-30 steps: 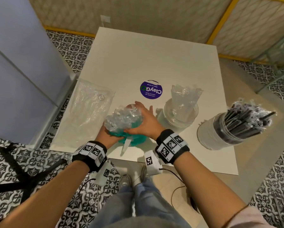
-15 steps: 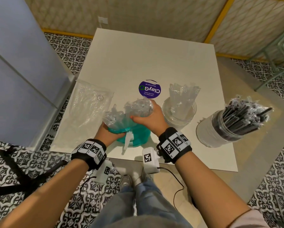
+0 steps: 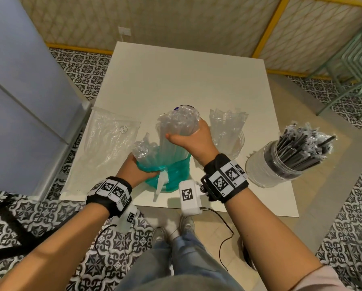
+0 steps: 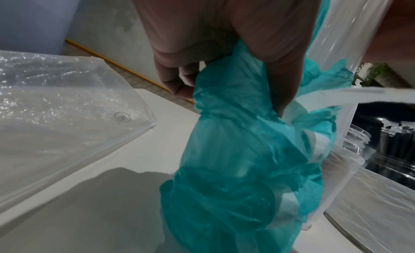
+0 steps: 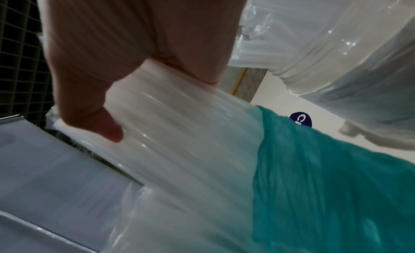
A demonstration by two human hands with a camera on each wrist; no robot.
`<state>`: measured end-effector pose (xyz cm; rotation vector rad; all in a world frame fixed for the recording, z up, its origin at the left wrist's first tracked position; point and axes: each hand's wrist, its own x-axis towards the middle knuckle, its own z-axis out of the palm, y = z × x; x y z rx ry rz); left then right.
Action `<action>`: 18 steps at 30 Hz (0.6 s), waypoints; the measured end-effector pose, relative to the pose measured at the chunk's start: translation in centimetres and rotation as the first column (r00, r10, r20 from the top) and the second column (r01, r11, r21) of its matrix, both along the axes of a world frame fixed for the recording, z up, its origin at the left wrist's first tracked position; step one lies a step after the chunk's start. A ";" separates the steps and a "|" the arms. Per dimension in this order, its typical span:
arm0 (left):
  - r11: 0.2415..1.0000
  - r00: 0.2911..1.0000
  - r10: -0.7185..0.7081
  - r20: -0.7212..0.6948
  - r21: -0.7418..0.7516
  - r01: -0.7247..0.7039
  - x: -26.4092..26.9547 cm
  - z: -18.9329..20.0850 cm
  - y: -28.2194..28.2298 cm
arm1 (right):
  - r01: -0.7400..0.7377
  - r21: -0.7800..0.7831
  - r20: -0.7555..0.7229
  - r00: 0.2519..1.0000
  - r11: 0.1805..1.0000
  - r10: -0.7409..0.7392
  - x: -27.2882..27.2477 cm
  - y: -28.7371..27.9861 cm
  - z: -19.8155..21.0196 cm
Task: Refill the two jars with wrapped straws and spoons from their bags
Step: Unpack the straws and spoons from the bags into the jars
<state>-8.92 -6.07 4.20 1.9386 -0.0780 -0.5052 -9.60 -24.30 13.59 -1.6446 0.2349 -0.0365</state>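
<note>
A teal plastic bag (image 3: 173, 175) stands at the table's near edge with clear-wrapped spoons in it. My left hand (image 3: 138, 171) grips the bag's rim (image 4: 226, 100). My right hand (image 3: 188, 139) grips a bundle of wrapped spoons (image 3: 178, 127) and holds it half out of the bag; the bundle (image 5: 179, 125) runs down into the teal bag (image 5: 325, 177). Right of it stands a clear jar (image 3: 232, 143) with a few wrapped spoons. Further right, a second jar (image 3: 274, 166) is packed with black wrapped straws (image 3: 301, 150).
An empty-looking clear zip bag (image 3: 110, 139) lies flat on the white table (image 3: 186, 80) to the left. A blue-grey cabinet (image 3: 18, 91) stands at the left and a green chair (image 3: 356, 59) at the far right. Patterned floor lies around the table.
My right hand has lifted the spoon bundle up and away from me, part way out of the teal bag. The left hand has stayed on the bag's rim.
</note>
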 end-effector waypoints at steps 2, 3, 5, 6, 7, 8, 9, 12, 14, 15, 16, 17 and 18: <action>1.000 1.000 -0.009 -0.009 0.004 0.009 0.2 0.1 0.1 | 0.035 0.014 0.000 0.999 0.999 -0.035 0.1 0.0 0.1; 1.000 1.000 -0.017 -0.020 0.011 0.017 0.3 0.1 0.2 | 0.059 0.028 0.011 0.998 0.998 -0.059 0.1 0.0 0.4; 0.999 0.998 -0.036 -0.046 0.018 0.037 0.5 -0.1 0.4 | 0.102 0.051 0.053 0.993 0.993 -0.105 0.3 -0.3 1.1; 0.999 0.997 -0.043 -0.057 0.014 0.044 0.5 -0.2 0.5 | 0.114 0.054 0.078 0.990 0.992 -0.118 0.5 -0.4 1.6; 0.999 0.997 -0.041 -0.062 0.003 0.041 0.5 -0.2 0.5 | 0.114 0.045 0.104 0.988 0.992 -0.118 0.7 -0.3 2.0; 0.999 0.998 -0.031 -0.060 -0.007 0.031 0.6 -0.2 0.5 | 0.098 0.022 0.125 0.987 0.995 -0.099 0.9 -0.2 2.4; 1.000 0.998 -0.020 -0.053 -0.020 0.019 0.8 0.1 0.4 | 0.070 -0.009 0.135 0.989 0.998 -0.068 1.1 0.1 2.5; 0.991 1.000 0.003 0.001 -0.131 -0.003 0.8 1.3 -0.5 | 0.044 -0.024 0.091 0.995 0.999 -0.042 1.3 0.9 1.8; 0.979 0.999 0.046 0.009 -0.198 -0.043 0.9 2.0 -0.9 | 0.050 -0.013 0.056 0.997 0.999 -0.049 1.2 1.1 1.0; 0.973 0.998 0.069 0.008 -0.223 -0.065 0.9 2.2 -1.1 | 0.044 -0.016 0.043 0.998 0.999 -0.043 1.1 1.2 0.7; 0.968 0.996 0.087 0.008 -0.235 -0.083 0.9 2.6 -1.3 | 0.032 -0.023 0.033 0.999 0.999 -0.031 1.0 1.2 0.4; 0.966 0.994 0.108 0.012 -0.237 -0.102 1.0 2.8 -1.5 | 0.018 -0.033 0.025 1.000 0.999 -0.017 0.8 1.2 0.2; 0.966 0.991 0.129 0.018 -0.227 -0.122 1.0 3.0 -1.6 | 0.008 -0.040 0.017 1.000 0.999 -0.007 0.7 1.2 0.0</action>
